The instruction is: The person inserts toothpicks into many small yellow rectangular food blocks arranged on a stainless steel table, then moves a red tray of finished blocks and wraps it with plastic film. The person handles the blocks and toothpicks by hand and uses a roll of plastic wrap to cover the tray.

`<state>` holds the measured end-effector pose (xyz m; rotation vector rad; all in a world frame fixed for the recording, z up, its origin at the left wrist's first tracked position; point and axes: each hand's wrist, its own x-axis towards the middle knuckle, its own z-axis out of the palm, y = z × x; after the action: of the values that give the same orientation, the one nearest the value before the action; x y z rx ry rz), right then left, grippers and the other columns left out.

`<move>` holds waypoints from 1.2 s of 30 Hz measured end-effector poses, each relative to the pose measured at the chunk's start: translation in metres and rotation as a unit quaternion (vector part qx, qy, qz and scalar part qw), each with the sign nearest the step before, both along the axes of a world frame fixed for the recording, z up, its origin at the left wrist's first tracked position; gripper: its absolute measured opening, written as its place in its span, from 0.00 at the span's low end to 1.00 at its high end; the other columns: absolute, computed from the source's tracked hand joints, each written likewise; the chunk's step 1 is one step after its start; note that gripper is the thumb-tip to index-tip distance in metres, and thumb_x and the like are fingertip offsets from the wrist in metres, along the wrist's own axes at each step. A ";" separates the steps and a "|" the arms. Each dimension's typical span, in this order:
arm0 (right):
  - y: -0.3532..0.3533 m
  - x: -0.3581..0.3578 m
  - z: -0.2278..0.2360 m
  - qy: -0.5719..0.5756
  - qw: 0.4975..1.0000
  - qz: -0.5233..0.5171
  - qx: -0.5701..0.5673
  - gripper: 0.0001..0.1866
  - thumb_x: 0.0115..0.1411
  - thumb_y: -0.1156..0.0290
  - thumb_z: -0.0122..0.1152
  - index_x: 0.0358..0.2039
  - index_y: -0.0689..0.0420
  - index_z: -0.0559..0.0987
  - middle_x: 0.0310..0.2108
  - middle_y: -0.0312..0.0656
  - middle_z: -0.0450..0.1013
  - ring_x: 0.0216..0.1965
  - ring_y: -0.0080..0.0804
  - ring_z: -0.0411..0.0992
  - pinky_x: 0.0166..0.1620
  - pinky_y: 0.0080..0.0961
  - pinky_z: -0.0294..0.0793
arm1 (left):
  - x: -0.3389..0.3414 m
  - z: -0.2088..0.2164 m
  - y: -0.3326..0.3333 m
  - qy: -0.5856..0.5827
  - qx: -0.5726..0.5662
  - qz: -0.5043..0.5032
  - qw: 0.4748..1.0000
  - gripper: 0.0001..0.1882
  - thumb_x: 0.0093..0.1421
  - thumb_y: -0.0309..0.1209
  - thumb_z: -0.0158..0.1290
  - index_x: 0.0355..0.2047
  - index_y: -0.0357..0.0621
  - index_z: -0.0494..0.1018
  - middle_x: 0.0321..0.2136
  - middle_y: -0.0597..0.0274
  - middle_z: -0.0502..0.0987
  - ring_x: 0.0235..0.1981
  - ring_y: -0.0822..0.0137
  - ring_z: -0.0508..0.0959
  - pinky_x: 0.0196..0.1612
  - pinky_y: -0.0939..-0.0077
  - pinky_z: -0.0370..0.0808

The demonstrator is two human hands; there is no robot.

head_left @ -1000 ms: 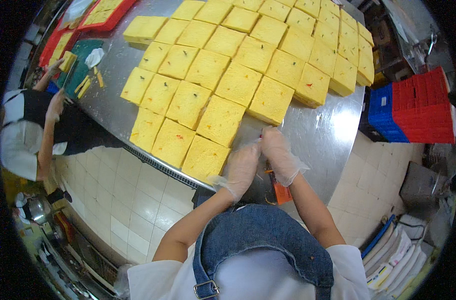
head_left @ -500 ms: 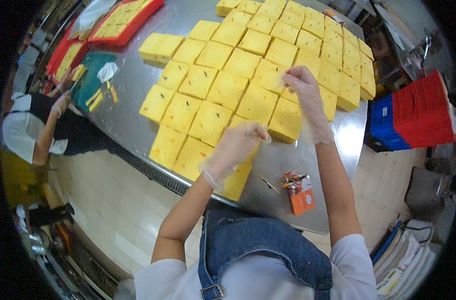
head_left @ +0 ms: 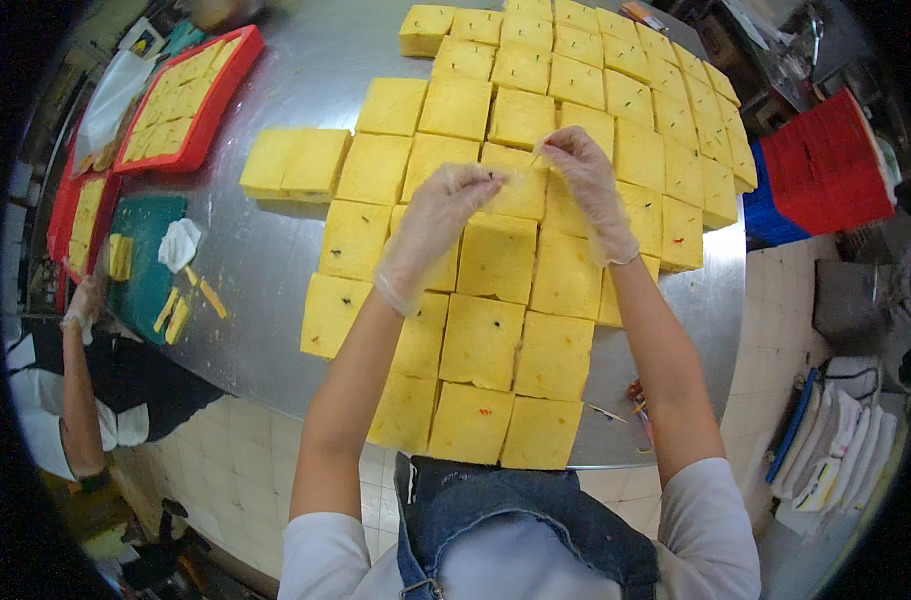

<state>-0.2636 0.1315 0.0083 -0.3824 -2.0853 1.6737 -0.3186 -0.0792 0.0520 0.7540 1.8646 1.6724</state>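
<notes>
Rows of square yellow cakes point(head_left: 496, 258) cover much of the table, many with a small dark or coloured pick standing in the top. My left hand point(head_left: 441, 225), in a clear plastic glove, is held over them with fingers pinched. A dark speck shows at its fingertips; what it pinches, if anything, is unclear. My right hand point(head_left: 588, 185), gloved too, pinches a thin toothpick point(head_left: 533, 160) with a reddish end, slanting toward the left hand. Both hands are close together above one cake. A packet of picks point(head_left: 638, 397) lies beside my right forearm, which partly hides it.
Loose toothpicks point(head_left: 606, 412) lie near the table's front edge. At left, a co-worker's gloved hand point(head_left: 84, 300) is by a green board point(head_left: 141, 228) with cake strips and a white cloth point(head_left: 180, 244). Red trays point(head_left: 234, 70) hold more cake. Red and blue crates point(head_left: 826, 165) stand at right.
Both hands have moved closer together, the left going up and away from the front cakes. The view has shifted, and my right forearm now partly covers the packet.
</notes>
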 end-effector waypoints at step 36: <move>-0.050 -0.004 0.031 -0.038 0.940 0.080 0.330 0.05 0.49 0.74 0.57 0.26 0.58 0.71 0.28 0.44 0.69 0.34 0.43 0.68 0.37 0.34 0.69 | -0.036 -0.010 0.038 0.408 -0.294 -0.050 0.863 0.06 0.51 0.31 0.53 0.26 0.43 0.73 0.26 0.52 0.74 0.32 0.51 0.74 0.34 0.61 0.70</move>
<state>-0.2675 0.0815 0.0391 -0.0574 -2.6294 0.9403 -0.3551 -0.0415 0.0424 1.3657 2.6311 0.6197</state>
